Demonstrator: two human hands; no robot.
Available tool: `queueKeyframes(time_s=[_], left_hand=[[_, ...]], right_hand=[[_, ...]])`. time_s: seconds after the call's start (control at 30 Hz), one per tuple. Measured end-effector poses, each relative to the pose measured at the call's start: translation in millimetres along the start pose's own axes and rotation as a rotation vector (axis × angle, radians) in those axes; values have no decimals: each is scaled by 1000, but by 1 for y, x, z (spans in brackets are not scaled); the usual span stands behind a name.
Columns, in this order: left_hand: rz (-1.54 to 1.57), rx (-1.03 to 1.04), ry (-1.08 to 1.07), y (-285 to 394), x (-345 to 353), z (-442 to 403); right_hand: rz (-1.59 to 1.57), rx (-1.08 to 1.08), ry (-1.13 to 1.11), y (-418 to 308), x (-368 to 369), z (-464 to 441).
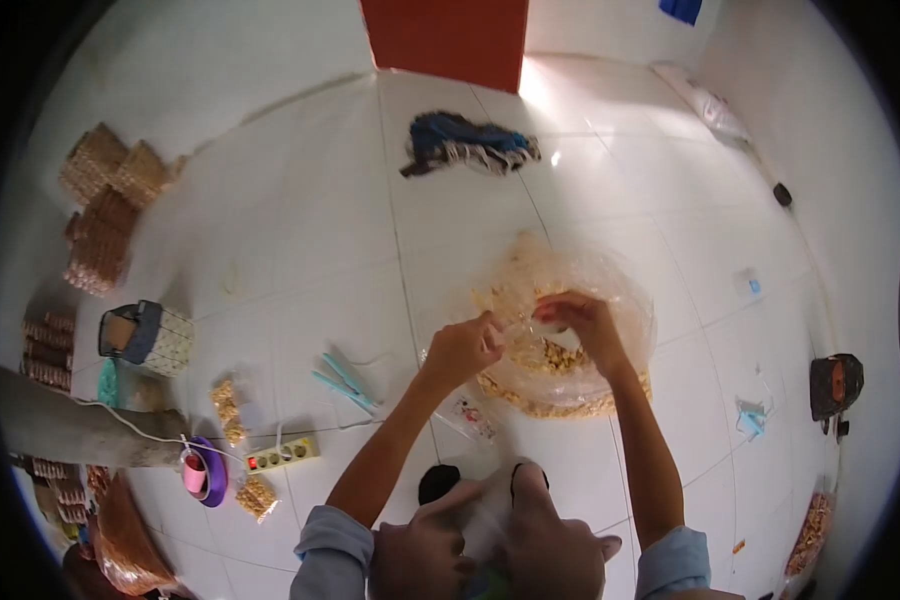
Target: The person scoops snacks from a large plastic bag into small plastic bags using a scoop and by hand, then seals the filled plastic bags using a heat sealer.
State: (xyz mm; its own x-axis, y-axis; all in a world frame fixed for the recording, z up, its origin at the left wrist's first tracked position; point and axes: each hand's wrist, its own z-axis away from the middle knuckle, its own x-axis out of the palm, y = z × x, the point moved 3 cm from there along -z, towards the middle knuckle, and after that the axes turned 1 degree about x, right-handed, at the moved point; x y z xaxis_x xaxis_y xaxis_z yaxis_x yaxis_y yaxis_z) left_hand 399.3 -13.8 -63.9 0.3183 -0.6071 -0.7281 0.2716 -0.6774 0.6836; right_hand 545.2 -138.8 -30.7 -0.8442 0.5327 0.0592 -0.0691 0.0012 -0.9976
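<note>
A large clear plastic bag (620, 290) of pale yellow snack pieces (562, 357) lies spread on the floor before me, its mouth wide. Over its left edge, my left hand (462, 352) is closed, fingers pinched on a thin piece of clear plastic (516, 332) that looks like a small bag. My right hand (582, 322) is above the snack pieces, its fingers curled together at the other side of that plastic. Blur and glare hide the exact grip. A printed clear packet (467, 418) lies below my left hand.
A teal hair-straightener-like tool (346, 383) with a cord lies left of the bag, near a power strip (282, 455), filled snack packets (228, 412) and a purple bowl (208, 470). Stacked packs (102, 235) stand far left. A crumpled cloth (465, 142) lies ahead.
</note>
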Motion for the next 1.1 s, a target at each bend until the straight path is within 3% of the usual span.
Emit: queueKeyframes(time_s=[0.03,0.1,0.13,0.2,0.27,0.33,0.37,0.43,0.5,0.6,0.67,0.77,0.9,1.0,1.1], left_hand=[[84,-61,-23,-12,13,-3],[165,-110,-28,-28,35,-8],[225,-139,-5,-35,45,-11],[190,-105,27,-48,68,-18],[154,-75,49,-52,90,-19],[282,-71,-72,-43,101,-29],[284,-76,-84,-42,110,-35],[209,187,-109,-33,126,-43],[79,199,-194,-46,146,-48],[-109,195,-294,-57,157,-55],[-168,173,-319,-60,151,-54],[-266,99,-351,-68,134,-42],[-106,38,-320,-81,120,-26],[-23,39,-259,-78,119,-20],[111,-26,-185,-75,116,-15]], right_hand=[[1,37,10,27,-22,-7],[499,40,236,95,-71,-21],[497,63,237,119,-81,-20],[867,37,172,159,-91,-13],[861,129,110,194,-96,-9],[1166,-157,214,202,-83,-9],[1163,-144,215,206,-83,-12],[1162,11,187,215,-84,-20],[1158,86,174,213,-87,-21],[1368,30,33,208,-95,-21],[1669,-288,52,217,-104,-20],[1841,-228,-82,188,-101,-11],[1689,-154,-140,207,-98,-9],[1484,-312,-150,222,-75,-8],[1272,-139,-163,220,-42,-14]])
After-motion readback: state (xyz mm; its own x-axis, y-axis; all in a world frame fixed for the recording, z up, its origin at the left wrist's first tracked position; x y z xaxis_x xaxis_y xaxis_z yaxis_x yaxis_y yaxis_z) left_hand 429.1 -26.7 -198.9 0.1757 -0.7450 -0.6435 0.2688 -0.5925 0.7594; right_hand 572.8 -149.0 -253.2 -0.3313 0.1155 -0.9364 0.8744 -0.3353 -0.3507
